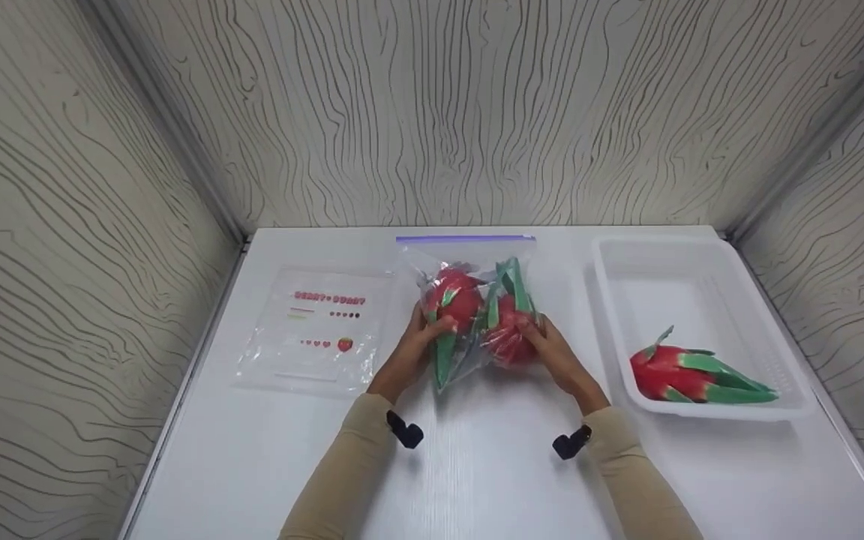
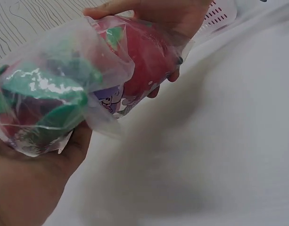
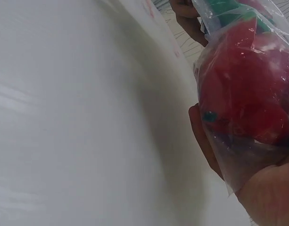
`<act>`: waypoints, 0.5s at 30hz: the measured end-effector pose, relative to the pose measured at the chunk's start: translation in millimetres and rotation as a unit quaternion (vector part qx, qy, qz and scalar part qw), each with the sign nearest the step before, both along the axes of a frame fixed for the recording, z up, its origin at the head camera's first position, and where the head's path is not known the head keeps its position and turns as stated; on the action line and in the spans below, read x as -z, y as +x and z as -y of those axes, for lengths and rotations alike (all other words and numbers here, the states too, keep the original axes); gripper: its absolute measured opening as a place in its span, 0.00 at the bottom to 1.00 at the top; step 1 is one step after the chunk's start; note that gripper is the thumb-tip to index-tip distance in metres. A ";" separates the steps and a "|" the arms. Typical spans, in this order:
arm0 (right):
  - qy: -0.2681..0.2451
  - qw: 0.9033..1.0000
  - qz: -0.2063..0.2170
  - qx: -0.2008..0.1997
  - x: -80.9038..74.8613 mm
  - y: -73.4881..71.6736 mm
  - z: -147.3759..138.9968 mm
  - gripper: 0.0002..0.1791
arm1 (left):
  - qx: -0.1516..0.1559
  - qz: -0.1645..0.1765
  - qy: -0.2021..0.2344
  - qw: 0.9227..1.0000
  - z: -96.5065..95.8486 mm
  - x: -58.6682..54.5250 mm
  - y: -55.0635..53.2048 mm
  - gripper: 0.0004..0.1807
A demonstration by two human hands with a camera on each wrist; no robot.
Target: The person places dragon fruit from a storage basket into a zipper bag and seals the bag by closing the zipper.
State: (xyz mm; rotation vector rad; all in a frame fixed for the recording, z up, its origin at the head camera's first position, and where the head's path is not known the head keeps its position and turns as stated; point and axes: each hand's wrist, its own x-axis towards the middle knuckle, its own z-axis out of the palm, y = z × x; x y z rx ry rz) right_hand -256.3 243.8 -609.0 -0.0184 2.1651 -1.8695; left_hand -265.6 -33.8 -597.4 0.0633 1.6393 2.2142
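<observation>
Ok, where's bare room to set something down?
The white table is bare between the sleeves and in front of the basket, whose far end is free behind the loose dragon fruit. Crowded: the middle, where left hand and right hand hold the filled zip bag beside the printed bag.

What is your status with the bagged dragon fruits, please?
Left hand and right hand gripping zip bag. Two dragon fruits inside. Third fruit in white basket. Nothing visibly obstructing hands.

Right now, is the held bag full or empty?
Not empty: the bag holds two red fruits, seen through its clear plastic. Whether its purple zip is sealed, I can't tell.
</observation>
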 end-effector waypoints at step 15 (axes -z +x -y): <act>0.012 0.999 0.011 0.043 -5.7 -10.7 3.2 0.44 | -0.043 0.053 -0.010 0.998 -4.1 -0.9 -16.3 0.48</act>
